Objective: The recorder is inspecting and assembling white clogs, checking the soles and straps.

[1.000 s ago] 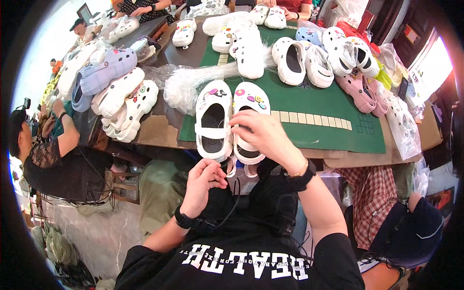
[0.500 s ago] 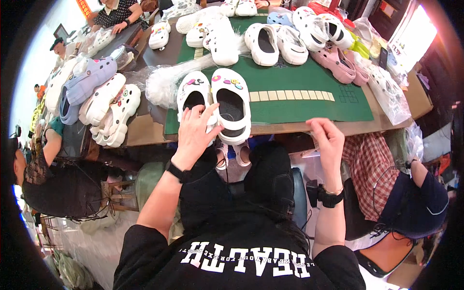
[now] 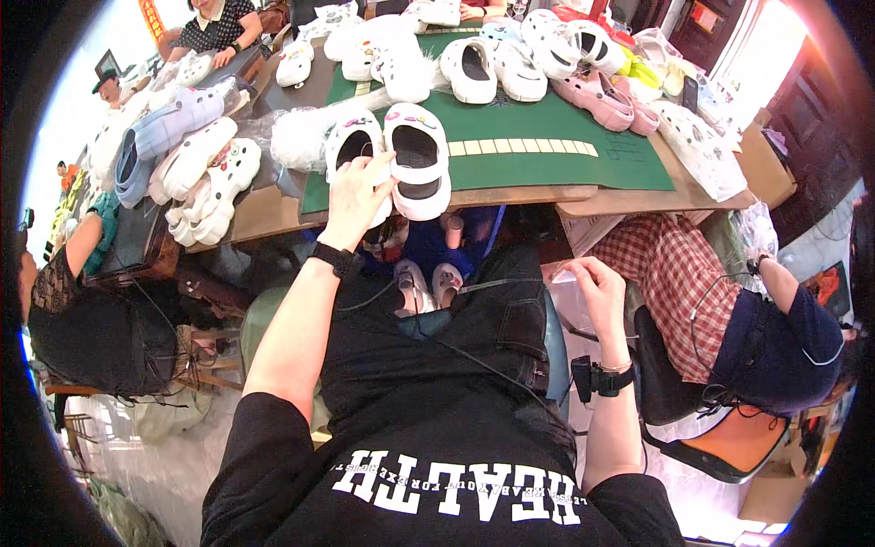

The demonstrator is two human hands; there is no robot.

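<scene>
Below, white lettering (image 3: 483, 490) marks our black shirt (image 3: 269, 483). Our left hand (image 3: 358, 199) grips a white clog (image 3: 344, 122), fingers curled; our right hand (image 3: 600, 294) pinches fingertips together.

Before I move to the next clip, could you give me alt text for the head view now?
A person's left hand is on the left one of two charm-decorated white clogs at a table's edge. The right hand is off the table, pinched; whether it holds anything is unclear. More clogs lie on and around a green mat.
</scene>
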